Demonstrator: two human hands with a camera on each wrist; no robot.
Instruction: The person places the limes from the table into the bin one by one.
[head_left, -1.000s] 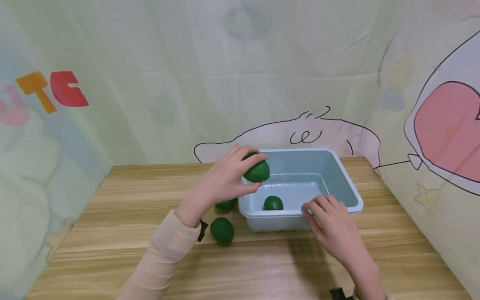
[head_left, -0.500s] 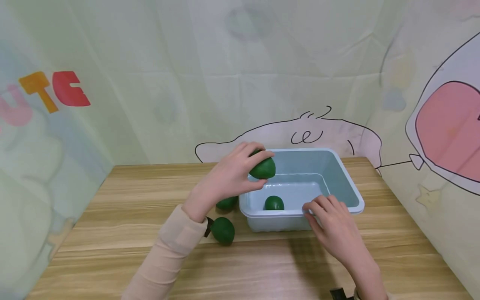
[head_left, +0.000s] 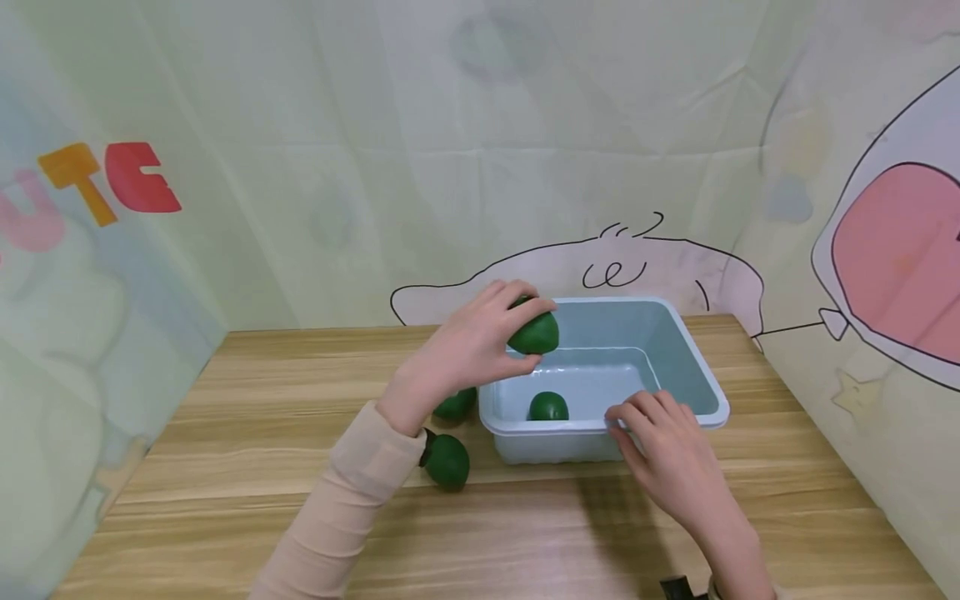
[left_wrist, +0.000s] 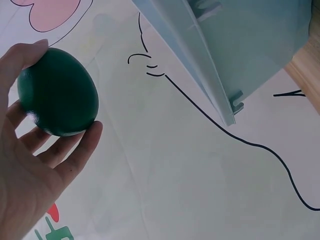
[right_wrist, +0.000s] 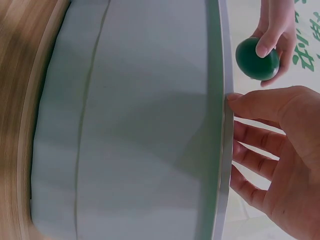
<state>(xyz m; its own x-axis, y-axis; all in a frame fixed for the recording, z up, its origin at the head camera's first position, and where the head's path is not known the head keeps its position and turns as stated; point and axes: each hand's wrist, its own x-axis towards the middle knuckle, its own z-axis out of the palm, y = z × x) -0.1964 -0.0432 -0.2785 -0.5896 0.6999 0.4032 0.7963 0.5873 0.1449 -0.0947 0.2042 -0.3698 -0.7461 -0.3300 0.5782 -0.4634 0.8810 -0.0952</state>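
My left hand [head_left: 480, 337] holds a smooth, dark green egg-shaped fruit [head_left: 536, 332] between thumb and fingers, above the left part of a light blue plastic basin [head_left: 600, 427]. In the left wrist view the thumb lies on one side of the green fruit [left_wrist: 60, 92] and the fingers curl round the other. My right hand [head_left: 671, 454] pinches the basin's near rim, right of its middle; the right wrist view shows the thumb on the rim [right_wrist: 227, 125] with the fingers past it. Another green fruit [head_left: 548, 407] lies inside the basin near its front wall.
Two more green fruits rest on the wooden table [head_left: 300, 467] left of the basin: one green fruit [head_left: 448, 462] nearer me, and a second green fruit [head_left: 455, 406] partly behind my left wrist. A printed cloth backdrop [head_left: 337, 167] hangs behind and along both sides.
My left hand has moved a little right and slightly up with the green fruit, farther over the basin. My right hand has stayed at the rim.
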